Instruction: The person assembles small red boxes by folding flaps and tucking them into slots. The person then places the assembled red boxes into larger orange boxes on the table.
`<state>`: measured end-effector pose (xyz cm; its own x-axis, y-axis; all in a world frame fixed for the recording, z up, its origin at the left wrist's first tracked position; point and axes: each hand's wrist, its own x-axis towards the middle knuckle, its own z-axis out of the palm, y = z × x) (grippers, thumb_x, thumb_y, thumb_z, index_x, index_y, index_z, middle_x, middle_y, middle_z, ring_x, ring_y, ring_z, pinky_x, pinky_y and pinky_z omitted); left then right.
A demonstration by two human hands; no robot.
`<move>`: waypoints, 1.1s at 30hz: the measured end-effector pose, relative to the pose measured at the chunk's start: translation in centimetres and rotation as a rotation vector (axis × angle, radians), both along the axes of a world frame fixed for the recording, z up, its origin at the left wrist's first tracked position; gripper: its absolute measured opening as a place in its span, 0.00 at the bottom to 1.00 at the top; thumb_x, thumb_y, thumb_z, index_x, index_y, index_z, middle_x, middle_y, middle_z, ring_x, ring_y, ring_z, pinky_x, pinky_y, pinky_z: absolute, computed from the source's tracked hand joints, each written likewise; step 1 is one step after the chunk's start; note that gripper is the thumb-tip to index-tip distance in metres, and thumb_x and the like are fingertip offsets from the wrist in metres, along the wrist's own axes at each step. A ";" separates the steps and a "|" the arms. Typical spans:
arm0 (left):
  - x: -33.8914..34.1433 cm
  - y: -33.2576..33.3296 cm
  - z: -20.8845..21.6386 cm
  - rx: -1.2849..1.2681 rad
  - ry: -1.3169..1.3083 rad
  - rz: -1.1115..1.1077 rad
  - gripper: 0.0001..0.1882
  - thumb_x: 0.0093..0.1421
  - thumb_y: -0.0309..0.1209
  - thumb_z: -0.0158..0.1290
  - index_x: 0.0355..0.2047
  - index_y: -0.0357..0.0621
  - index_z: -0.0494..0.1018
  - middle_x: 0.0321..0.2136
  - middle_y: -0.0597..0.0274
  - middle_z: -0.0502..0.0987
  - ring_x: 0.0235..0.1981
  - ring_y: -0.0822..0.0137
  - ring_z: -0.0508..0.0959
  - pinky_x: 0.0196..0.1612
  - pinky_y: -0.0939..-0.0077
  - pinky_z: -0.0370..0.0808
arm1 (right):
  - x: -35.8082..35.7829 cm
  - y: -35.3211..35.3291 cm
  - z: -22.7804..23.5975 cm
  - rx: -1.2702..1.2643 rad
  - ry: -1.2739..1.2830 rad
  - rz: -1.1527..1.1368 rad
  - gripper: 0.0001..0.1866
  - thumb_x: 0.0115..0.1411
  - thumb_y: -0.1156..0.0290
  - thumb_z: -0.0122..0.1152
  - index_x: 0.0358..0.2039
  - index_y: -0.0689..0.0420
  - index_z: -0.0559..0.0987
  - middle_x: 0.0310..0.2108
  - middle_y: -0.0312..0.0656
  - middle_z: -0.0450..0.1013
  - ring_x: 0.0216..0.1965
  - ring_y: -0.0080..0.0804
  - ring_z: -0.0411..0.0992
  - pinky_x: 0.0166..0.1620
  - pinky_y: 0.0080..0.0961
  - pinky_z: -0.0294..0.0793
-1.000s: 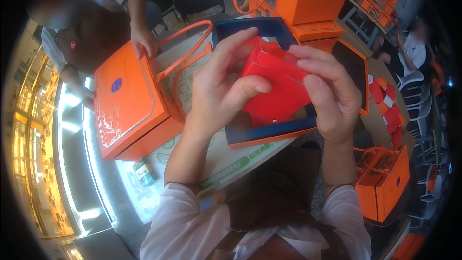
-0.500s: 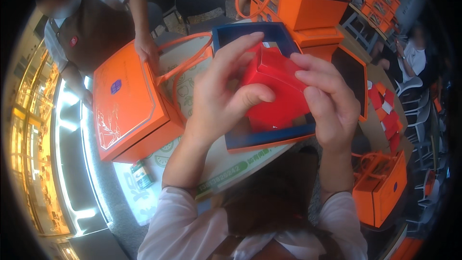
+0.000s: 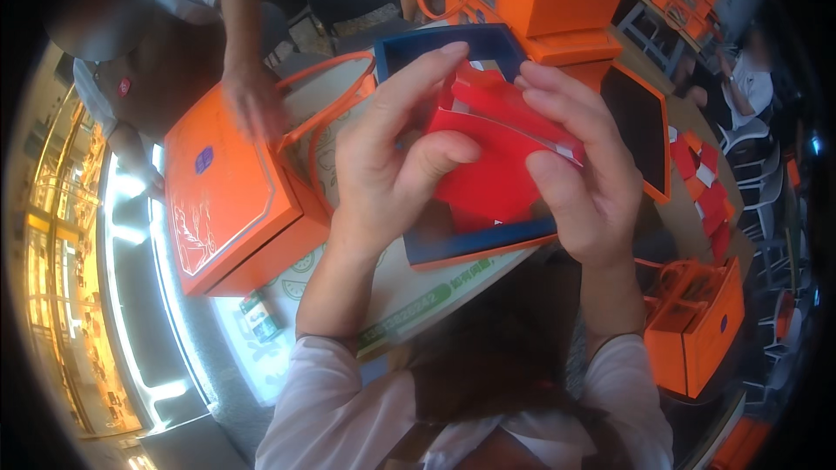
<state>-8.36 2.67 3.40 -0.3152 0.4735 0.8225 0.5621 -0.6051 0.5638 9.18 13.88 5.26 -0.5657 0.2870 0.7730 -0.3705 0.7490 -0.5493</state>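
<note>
A small red cardboard box is held between my two hands, with a gap along its upper edge showing a pale inside. My left hand grips its left side, thumb across the front and fingers reaching up along the edge. On the other side my right hand closes on the right edge, thumb in front and fingers over the top. Beneath the hands lies an orange gift box with a blue lining, open on the table; the red box and my hands hide much of its inside.
To the left stands a closed orange gift box with a strap handle, a co-worker's hand over it. A small green-and-white carton lies near the table edge. Orange boxes are stacked behind; an orange bag sits right.
The red box has tilted and its upper edge now gapes. My right thumb has come round to its front. The co-worker leans closer, and their hand has shifted on the orange box.
</note>
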 end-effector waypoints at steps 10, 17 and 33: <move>0.0 0.0 0.2 -0.028 0.029 0.063 0.41 0.57 0.52 0.64 0.64 0.41 0.68 0.43 0.58 0.81 0.45 0.67 0.82 0.48 0.74 0.79 | 0.9 1.5 -0.4 -0.151 0.206 0.152 0.17 0.66 0.78 0.58 0.55 0.62 0.73 0.60 0.51 0.70 0.59 0.35 0.73 0.57 0.28 0.75; 0.1 -0.1 0.2 -0.036 -0.028 -0.009 0.41 0.58 0.49 0.65 0.66 0.41 0.66 0.42 0.58 0.81 0.44 0.67 0.83 0.48 0.74 0.79 | 1.3 1.3 0.1 0.064 0.159 -0.087 0.13 0.64 0.78 0.62 0.50 0.61 0.78 0.48 0.46 0.80 0.49 0.33 0.79 0.51 0.24 0.78; -0.4 0.0 0.2 -0.066 -0.104 -0.059 0.44 0.56 0.49 0.66 0.67 0.40 0.63 0.42 0.57 0.82 0.43 0.67 0.83 0.47 0.75 0.80 | 2.3 2.0 2.4 0.282 -0.020 -0.180 0.14 0.65 0.77 0.61 0.51 0.61 0.80 0.46 0.46 0.81 0.47 0.35 0.80 0.48 0.24 0.80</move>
